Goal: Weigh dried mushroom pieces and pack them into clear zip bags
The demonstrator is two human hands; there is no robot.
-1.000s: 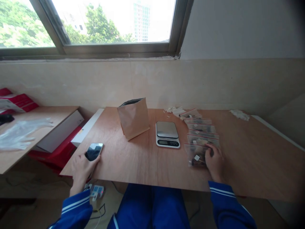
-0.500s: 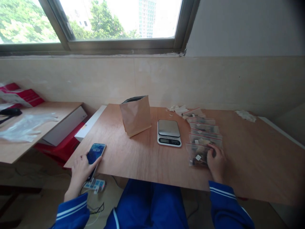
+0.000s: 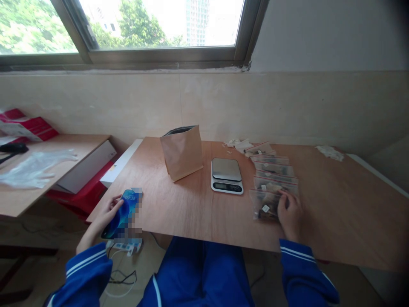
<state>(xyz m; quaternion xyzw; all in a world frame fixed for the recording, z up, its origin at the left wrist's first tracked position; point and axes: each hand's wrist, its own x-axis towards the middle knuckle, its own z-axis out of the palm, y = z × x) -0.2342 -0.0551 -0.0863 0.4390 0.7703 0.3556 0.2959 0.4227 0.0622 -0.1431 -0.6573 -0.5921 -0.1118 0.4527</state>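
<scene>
On the left, over the table's front edge, my left hand (image 3: 107,213) is closed on a smartphone (image 3: 122,213) whose lit screen reads 09:35. The thumb lies along its near left side; pixelation covers its right side. My right hand (image 3: 290,212) is at the right edge of the nearest clear zip-lock bag (image 3: 266,209), fingers curled and pinched at it. Dark contents and a small white label show through that bag. Several similar bags (image 3: 274,170) overlap in a row behind it. A kitchen scale (image 3: 226,175) sits left of the bags.
An open-topped brown kraft paper bag (image 3: 182,154) stands left of the scale on the wooden table (image 3: 198,209). Crumpled white gloves (image 3: 330,153) lie at the back right. A second table (image 3: 92,143) on the left holds a clear plastic glove (image 3: 38,168). Below hangs a power strip (image 3: 129,246).
My left hand has shifted left around the phone, its thumb moving from the right side to the left, and more of the screen shows. My right hand has stayed at the bag.
</scene>
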